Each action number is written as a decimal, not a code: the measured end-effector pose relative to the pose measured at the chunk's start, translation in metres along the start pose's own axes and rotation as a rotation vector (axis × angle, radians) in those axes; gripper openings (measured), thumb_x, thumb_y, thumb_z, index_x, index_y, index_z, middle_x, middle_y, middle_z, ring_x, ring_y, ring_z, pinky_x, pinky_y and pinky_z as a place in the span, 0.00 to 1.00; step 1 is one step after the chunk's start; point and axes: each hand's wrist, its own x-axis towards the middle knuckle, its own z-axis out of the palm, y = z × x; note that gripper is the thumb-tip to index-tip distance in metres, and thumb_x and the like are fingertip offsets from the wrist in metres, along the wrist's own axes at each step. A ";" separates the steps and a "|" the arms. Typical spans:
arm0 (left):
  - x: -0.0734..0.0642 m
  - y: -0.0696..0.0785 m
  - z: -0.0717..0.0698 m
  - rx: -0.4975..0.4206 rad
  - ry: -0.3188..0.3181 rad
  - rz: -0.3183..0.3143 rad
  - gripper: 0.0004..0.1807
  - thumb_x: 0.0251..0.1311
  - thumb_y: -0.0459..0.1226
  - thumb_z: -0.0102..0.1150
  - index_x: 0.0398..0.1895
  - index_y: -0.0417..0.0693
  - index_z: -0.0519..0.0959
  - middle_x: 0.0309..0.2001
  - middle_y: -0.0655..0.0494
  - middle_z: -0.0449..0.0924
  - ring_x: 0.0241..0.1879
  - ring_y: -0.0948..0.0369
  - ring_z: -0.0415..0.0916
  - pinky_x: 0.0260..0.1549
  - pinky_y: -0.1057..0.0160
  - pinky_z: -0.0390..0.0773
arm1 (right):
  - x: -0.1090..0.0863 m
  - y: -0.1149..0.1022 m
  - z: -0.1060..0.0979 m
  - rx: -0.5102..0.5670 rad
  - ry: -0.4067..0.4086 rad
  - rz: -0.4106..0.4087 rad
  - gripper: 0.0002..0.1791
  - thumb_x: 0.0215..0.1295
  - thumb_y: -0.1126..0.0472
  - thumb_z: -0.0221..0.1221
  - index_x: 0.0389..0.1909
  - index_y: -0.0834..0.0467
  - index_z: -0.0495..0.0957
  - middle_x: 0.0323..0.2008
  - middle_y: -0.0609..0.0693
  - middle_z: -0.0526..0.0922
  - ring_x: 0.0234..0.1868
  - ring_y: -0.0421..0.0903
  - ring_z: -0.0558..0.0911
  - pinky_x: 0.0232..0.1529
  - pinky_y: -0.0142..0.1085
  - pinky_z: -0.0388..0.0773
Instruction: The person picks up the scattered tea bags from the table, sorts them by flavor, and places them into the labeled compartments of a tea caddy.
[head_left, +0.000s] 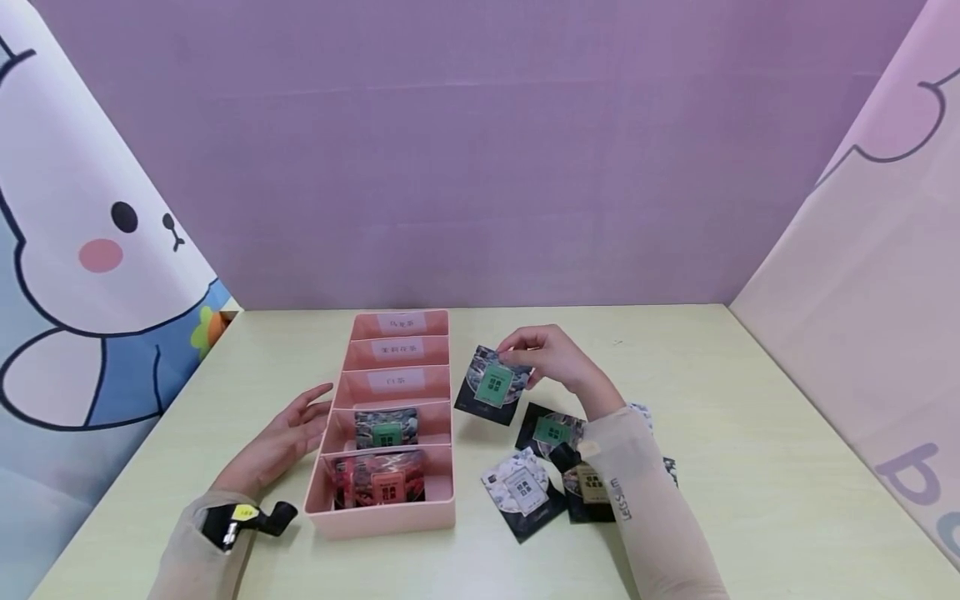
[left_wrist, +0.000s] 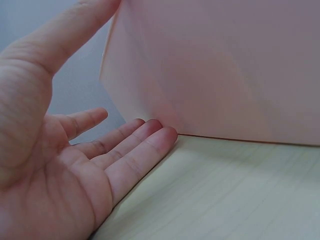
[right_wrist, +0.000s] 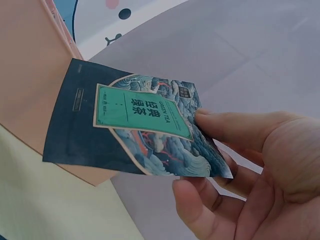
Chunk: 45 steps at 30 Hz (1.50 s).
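My right hand [head_left: 553, 360] pinches the edge of a green tea bag packet [head_left: 495, 385], dark with a green label, between thumb and fingers. In the right wrist view the packet [right_wrist: 135, 120] reads "GREEN TEA" and is held up beside the pink box. My left hand [head_left: 281, 437] rests with fingers extended along the left side of the pink divided box [head_left: 382, 525]. In the left wrist view its fingertips [left_wrist: 167, 137] lie right at the box wall [left_wrist: 225, 75], low by the table. Inside the box, the front compartment holds red packets [head_left: 382, 479], the second a green-labelled packet [head_left: 386, 428].
Right of the box lie a white-and-black packet [head_left: 522, 493], another green-labelled packet [head_left: 550, 430] and a tan-labelled packet [head_left: 588, 492], partly under my right forearm. Labels [head_left: 396, 381] mark the rear compartments. A purple panel [head_left: 480, 167] stands behind the table.
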 end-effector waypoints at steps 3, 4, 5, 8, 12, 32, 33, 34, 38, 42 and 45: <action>0.000 -0.001 0.001 -0.021 -0.009 0.015 0.42 0.71 0.30 0.52 0.79 0.42 0.39 0.72 0.31 0.47 0.56 0.71 0.74 0.54 0.68 0.76 | 0.000 -0.002 0.001 -0.015 -0.001 -0.013 0.08 0.67 0.64 0.62 0.44 0.63 0.84 0.32 0.52 0.79 0.31 0.48 0.77 0.26 0.43 0.84; 0.001 -0.001 0.001 -0.024 -0.012 0.017 0.42 0.71 0.30 0.52 0.79 0.42 0.39 0.72 0.31 0.48 0.56 0.71 0.74 0.54 0.67 0.76 | 0.000 -0.002 0.001 -0.021 -0.001 -0.017 0.08 0.67 0.64 0.62 0.44 0.63 0.84 0.33 0.52 0.79 0.31 0.48 0.78 0.26 0.43 0.84; 0.001 -0.002 0.001 -0.028 -0.011 0.015 0.41 0.72 0.31 0.52 0.79 0.42 0.40 0.72 0.32 0.48 0.56 0.71 0.74 0.54 0.67 0.76 | 0.000 -0.003 0.001 -0.026 -0.002 -0.021 0.08 0.67 0.64 0.62 0.44 0.63 0.84 0.33 0.52 0.79 0.32 0.49 0.78 0.26 0.43 0.84; 0.001 -0.002 0.002 -0.039 -0.015 0.018 0.40 0.73 0.32 0.51 0.79 0.42 0.40 0.72 0.31 0.48 0.56 0.70 0.75 0.55 0.67 0.76 | 0.000 -0.005 0.000 -0.046 0.004 -0.029 0.08 0.68 0.64 0.62 0.43 0.62 0.84 0.33 0.52 0.80 0.33 0.49 0.78 0.26 0.42 0.83; 0.001 -0.002 0.003 -0.054 -0.014 0.017 0.39 0.73 0.32 0.50 0.79 0.43 0.40 0.72 0.31 0.49 0.56 0.69 0.75 0.55 0.67 0.75 | 0.000 -0.011 -0.002 -0.063 0.029 -0.031 0.08 0.68 0.63 0.62 0.43 0.62 0.84 0.33 0.52 0.80 0.33 0.49 0.78 0.26 0.41 0.83; 0.000 0.000 0.004 -0.026 -0.006 0.002 0.40 0.74 0.34 0.50 0.79 0.43 0.39 0.73 0.29 0.45 0.55 0.71 0.74 0.54 0.68 0.76 | 0.013 -0.036 0.010 -0.044 0.014 -0.042 0.08 0.67 0.64 0.63 0.44 0.61 0.85 0.32 0.54 0.80 0.34 0.50 0.80 0.27 0.44 0.84; 0.000 0.000 0.004 -0.020 -0.005 0.000 0.40 0.74 0.35 0.50 0.79 0.43 0.39 0.73 0.29 0.45 0.55 0.71 0.74 0.54 0.68 0.76 | 0.013 -0.036 0.011 -0.042 0.011 -0.046 0.08 0.67 0.64 0.63 0.44 0.62 0.85 0.32 0.54 0.80 0.34 0.50 0.80 0.27 0.44 0.84; 0.000 0.001 0.004 -0.016 -0.004 -0.001 0.40 0.74 0.35 0.50 0.79 0.42 0.39 0.73 0.29 0.45 0.55 0.72 0.74 0.54 0.68 0.76 | 0.014 -0.037 0.012 -0.040 0.008 -0.051 0.08 0.67 0.64 0.63 0.44 0.62 0.84 0.32 0.54 0.80 0.34 0.50 0.79 0.27 0.44 0.84; 0.000 0.002 0.004 0.001 0.013 -0.015 0.40 0.75 0.37 0.50 0.79 0.43 0.39 0.74 0.29 0.45 0.54 0.73 0.73 0.54 0.69 0.75 | 0.016 -0.040 0.017 -0.042 -0.013 -0.070 0.08 0.67 0.64 0.63 0.44 0.62 0.84 0.33 0.54 0.80 0.34 0.50 0.79 0.27 0.43 0.84; 0.000 0.004 0.004 0.016 0.031 -0.037 0.40 0.75 0.39 0.50 0.80 0.44 0.39 0.74 0.31 0.45 0.54 0.73 0.72 0.54 0.69 0.75 | 0.019 -0.042 0.021 -0.045 -0.021 -0.073 0.08 0.68 0.64 0.62 0.44 0.61 0.85 0.34 0.55 0.80 0.36 0.51 0.80 0.27 0.42 0.84; -0.001 0.004 0.003 0.022 0.034 -0.046 0.40 0.75 0.40 0.50 0.80 0.45 0.39 0.75 0.32 0.45 0.55 0.72 0.71 0.54 0.68 0.75 | 0.021 -0.044 0.025 -0.044 -0.028 -0.080 0.08 0.68 0.63 0.62 0.44 0.61 0.85 0.35 0.55 0.81 0.37 0.51 0.80 0.28 0.42 0.84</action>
